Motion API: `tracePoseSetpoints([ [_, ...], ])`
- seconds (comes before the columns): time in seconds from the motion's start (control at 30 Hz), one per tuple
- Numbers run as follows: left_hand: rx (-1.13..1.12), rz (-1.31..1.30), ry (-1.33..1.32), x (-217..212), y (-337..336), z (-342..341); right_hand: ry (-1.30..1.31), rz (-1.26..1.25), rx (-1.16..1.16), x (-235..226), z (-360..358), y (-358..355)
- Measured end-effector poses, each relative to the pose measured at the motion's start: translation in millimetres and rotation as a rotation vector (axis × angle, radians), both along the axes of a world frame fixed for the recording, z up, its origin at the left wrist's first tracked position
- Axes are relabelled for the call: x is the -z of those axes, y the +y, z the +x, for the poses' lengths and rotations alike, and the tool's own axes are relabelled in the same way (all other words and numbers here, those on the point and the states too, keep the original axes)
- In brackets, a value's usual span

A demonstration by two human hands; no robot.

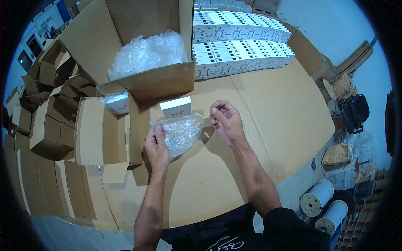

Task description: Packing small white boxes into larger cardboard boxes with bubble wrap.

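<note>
My left hand (156, 146) grips a clear bubble-wrap bag (181, 133) by its left edge, holding it just above the cardboard-covered table (268, 121). My right hand (225, 121) hovers to the right of the bag with fingers curled and thumb near the fingertips; whether it pinches something small I cannot tell. A small white box (176, 107) stands on the table right behind the bag.
A big open carton (159, 81) holding crumpled clear plastic (146, 54) stands at the back. Rows of white boxes (238, 42) line the back right. Folded brown cartons (96, 129) and stacks fill the left. White spools (318, 201) and a dark chair (356, 111) sit on the floor at right.
</note>
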State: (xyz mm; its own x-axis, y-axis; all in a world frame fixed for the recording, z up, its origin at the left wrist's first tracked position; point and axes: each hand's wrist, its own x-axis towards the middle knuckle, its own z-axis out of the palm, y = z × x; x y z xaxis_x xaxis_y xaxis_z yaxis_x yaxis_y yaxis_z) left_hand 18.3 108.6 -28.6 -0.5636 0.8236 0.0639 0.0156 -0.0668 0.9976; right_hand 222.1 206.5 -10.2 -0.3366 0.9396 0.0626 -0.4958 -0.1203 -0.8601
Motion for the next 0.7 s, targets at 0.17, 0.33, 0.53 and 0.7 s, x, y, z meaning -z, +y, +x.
tracePoseSetpoints([
  [0.17, -0.002, 0.046, -0.137, 0.9, 3.1, 3.2, -0.170, 0.003, -0.271, 3.7, -4.3, -1.8],
  [0.33, 0.031, -0.002, 0.047, -4.7, 1.3, 3.3, -0.075, 0.044, -0.426, -3.8, -11.7, -5.5],
  [0.53, 0.017, 0.014, 0.204, -10.5, 1.3, -3.3, -0.072, -0.006, -0.518, 0.1, -3.9, 0.6],
  [0.7, 0.035, 0.009, 0.337, -14.2, 1.0, 0.1, -0.253, 0.094, -0.516, -7.0, -10.4, -5.7],
])
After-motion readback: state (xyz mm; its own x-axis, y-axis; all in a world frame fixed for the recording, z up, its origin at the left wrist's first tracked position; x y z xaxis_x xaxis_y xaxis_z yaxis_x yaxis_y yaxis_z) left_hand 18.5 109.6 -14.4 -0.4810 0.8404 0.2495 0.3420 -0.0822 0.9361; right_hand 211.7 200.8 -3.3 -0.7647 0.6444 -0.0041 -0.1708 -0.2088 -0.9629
